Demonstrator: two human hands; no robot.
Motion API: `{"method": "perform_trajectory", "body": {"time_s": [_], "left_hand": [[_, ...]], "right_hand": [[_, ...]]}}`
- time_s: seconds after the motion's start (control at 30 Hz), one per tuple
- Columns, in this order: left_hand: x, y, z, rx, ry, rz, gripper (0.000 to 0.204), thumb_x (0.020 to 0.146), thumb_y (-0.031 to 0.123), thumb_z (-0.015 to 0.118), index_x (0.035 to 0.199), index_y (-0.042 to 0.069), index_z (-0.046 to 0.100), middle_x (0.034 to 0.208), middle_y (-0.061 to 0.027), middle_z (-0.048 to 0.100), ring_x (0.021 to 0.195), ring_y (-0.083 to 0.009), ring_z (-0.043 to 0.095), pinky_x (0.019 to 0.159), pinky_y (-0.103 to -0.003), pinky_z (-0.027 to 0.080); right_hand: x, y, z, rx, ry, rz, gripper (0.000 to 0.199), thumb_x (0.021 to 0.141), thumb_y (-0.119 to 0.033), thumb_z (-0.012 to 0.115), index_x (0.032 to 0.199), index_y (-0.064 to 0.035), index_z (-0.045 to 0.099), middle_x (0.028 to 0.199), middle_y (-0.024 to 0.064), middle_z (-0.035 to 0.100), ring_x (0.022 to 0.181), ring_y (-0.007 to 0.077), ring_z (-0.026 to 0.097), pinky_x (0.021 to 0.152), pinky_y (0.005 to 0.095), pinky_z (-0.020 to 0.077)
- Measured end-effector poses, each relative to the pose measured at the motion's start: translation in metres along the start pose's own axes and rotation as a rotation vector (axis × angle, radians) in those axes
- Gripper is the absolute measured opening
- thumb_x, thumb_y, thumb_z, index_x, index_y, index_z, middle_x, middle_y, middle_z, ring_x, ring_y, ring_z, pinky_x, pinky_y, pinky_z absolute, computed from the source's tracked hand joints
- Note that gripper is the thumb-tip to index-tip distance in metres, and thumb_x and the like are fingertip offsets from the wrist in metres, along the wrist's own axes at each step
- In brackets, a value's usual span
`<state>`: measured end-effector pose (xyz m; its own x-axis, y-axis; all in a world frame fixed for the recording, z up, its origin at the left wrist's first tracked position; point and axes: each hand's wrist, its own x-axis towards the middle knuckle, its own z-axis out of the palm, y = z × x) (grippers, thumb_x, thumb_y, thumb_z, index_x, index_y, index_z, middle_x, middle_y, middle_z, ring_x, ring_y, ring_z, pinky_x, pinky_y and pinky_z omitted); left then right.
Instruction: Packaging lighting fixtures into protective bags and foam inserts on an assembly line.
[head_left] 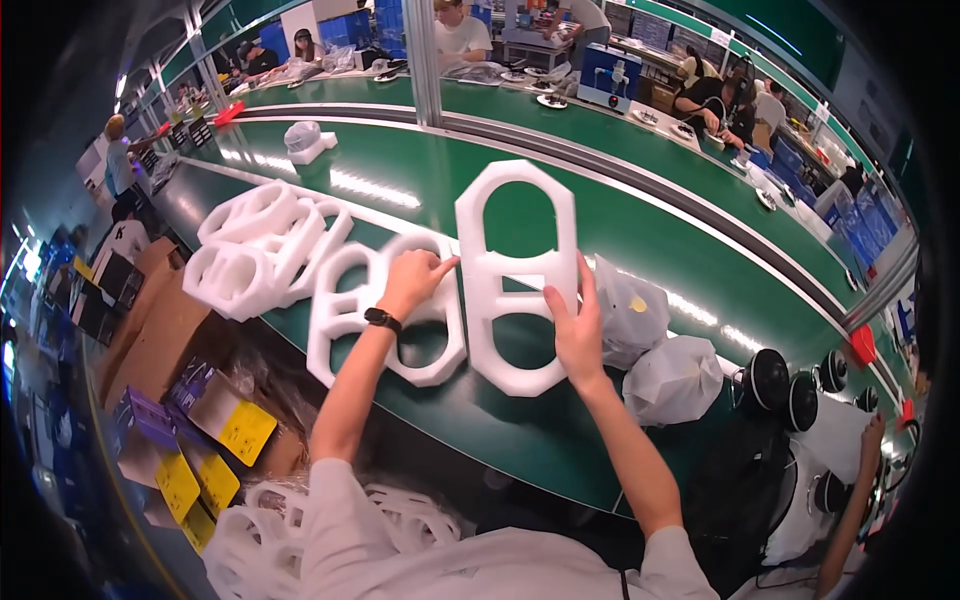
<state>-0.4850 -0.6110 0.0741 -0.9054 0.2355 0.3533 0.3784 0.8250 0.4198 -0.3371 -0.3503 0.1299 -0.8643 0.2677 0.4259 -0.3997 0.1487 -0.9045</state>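
Observation:
A white foam insert (483,285) with two large rounded openings and a narrow slot between them is tilted up over the green table in front of me. My right hand (578,335) grips its right edge, thumb across the front face and fingers along the side. At the opposite edge is my left hand (412,283), wearing a dark wristband; its forefinger reaches the insert's rim, and the other fingers are curled and partly hidden. Beneath that hand stand other foam inserts (455,345) of like shape. More foam inserts (232,280) are heaped farther left.
Two bagged items (675,380) sit right of my right hand, beside black round parts (768,380). Another wrapped piece (302,137) rests on foam at the far left. Cartons with yellow flaps (248,432) and loose foam (250,545) lie below. A metal post (422,70) rises beyond.

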Motion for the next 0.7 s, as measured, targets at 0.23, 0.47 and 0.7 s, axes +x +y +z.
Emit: {"method": "perform_trajectory", "body": {"time_s": [0.23, 0.47, 0.7], "left_hand": [[0.008, 0.087, -0.022, -1.544, 0.023, -0.223, 0.054, 0.100, 0.046, 0.058, 0.126, -0.001, 0.056, 0.080, -0.0095, 0.065, 0.068, -0.0178, 0.066, 0.069, -0.034, 0.058], [0.044, 0.017, 0.003, -1.377, -0.243, -0.451, 0.051, 0.096, 0.055, 0.061, 0.103, 0.005, 0.062, 0.080, -0.0046, 0.061, 0.062, -0.0147, 0.059, 0.055, -0.028, 0.049], [0.042, 0.052, 0.108, -0.428, 0.047, -0.175, 0.079, 0.094, 0.055, 0.060, 0.123, -0.018, 0.049, 0.115, -0.0412, 0.057, 0.111, -0.0478, 0.058, 0.095, -0.050, 0.048]], "right_hand": [[0.028, -0.011, -0.015, -0.126, -0.255, 0.089, 0.066, 0.093, -0.018, 0.070, 0.150, -0.0030, 0.041, 0.123, 0.0120, 0.064, 0.110, 0.0158, 0.060, 0.097, 0.0306, 0.0466], [0.002, -0.009, -0.026, -0.221, -0.484, -0.028, 0.068, 0.092, -0.019, 0.070, 0.151, -0.0064, 0.038, 0.096, 0.0070, 0.064, 0.083, 0.0133, 0.060, 0.078, 0.0278, 0.0482], [-0.059, 0.060, -0.052, -0.999, -0.552, 0.226, 0.053, 0.095, -0.031, 0.067, 0.130, 0.0036, 0.048, 0.099, 0.0211, 0.066, 0.089, 0.0323, 0.066, 0.076, 0.0419, 0.0528]]}}
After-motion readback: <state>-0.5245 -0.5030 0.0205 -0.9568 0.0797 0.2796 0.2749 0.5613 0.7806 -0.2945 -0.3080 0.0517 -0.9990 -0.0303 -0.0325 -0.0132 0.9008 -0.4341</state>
